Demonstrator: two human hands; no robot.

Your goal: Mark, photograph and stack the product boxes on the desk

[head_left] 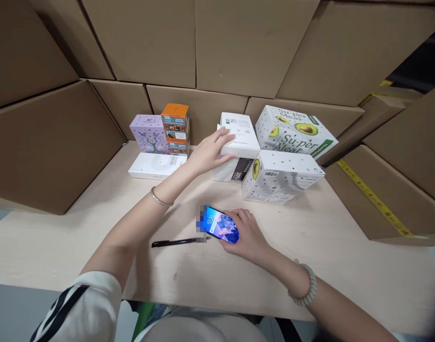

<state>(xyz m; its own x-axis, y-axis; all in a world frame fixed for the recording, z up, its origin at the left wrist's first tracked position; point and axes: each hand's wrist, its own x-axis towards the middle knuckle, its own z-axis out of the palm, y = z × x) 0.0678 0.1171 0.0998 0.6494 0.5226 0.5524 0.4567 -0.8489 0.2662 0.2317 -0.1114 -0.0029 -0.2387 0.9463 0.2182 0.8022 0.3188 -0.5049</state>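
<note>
My left hand [209, 152] reaches across the table and rests its fingers on the left side of a white box [241, 135], which lies on top of another white box [229, 170]. The fingers are curled lightly against it. My right hand [248, 233] lies on the table and holds a phone [221, 224] with a lit blue screen. A black pen [174, 242] lies on the table just left of the phone.
Two white avocado-print boxes [295, 129] [279, 176] stand right of the white box. A purple box [149, 133], an orange-topped box [175, 128] and a flat white box [156, 166] stand at the left. Brown cartons [53, 142] wall in the light table [327, 232].
</note>
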